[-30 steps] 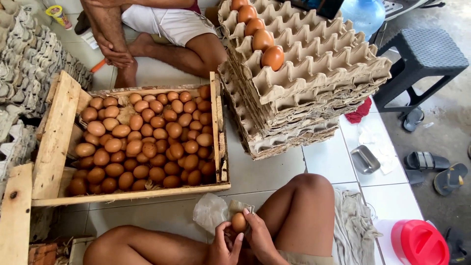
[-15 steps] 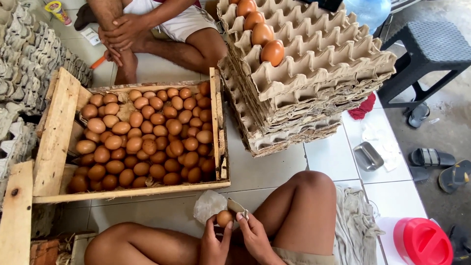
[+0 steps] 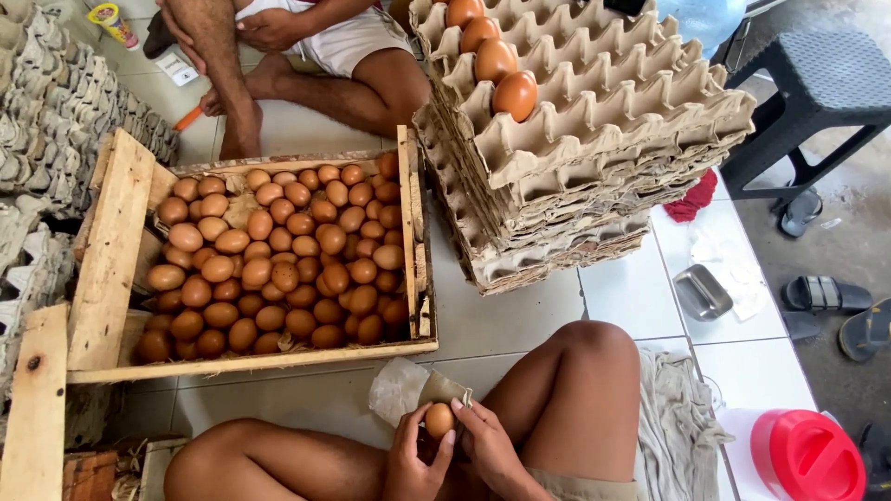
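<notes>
At the bottom of the head view, both my hands hold one brown egg (image 3: 439, 419) between my bare knees. My left hand (image 3: 415, 461) cups it from below. My right hand (image 3: 486, 443) grips its right side, and its fingers also pinch a small piece of greyish paper or cloth (image 3: 415, 391) that lies on the tiled floor. Ahead of my hands stands a wooden crate (image 3: 112, 259) full of brown eggs (image 3: 283, 260). To the right of the crate rises a stack of cardboard egg trays (image 3: 594, 158), with several eggs (image 3: 495, 60) in the top tray's far-left row.
Another person sits behind the crate, bare legs (image 3: 382, 85) folded. More empty egg trays (image 3: 56, 111) are piled at the left. A grey cloth (image 3: 673, 427) lies by my right knee, a red lidded container (image 3: 806, 456) at bottom right, a black stool (image 3: 817, 83) and sandals (image 3: 821, 295) further right.
My hands have kept the egg low between my knees and turned it slightly. The view has shifted a little downward. The other person's hands have moved on their knee.
</notes>
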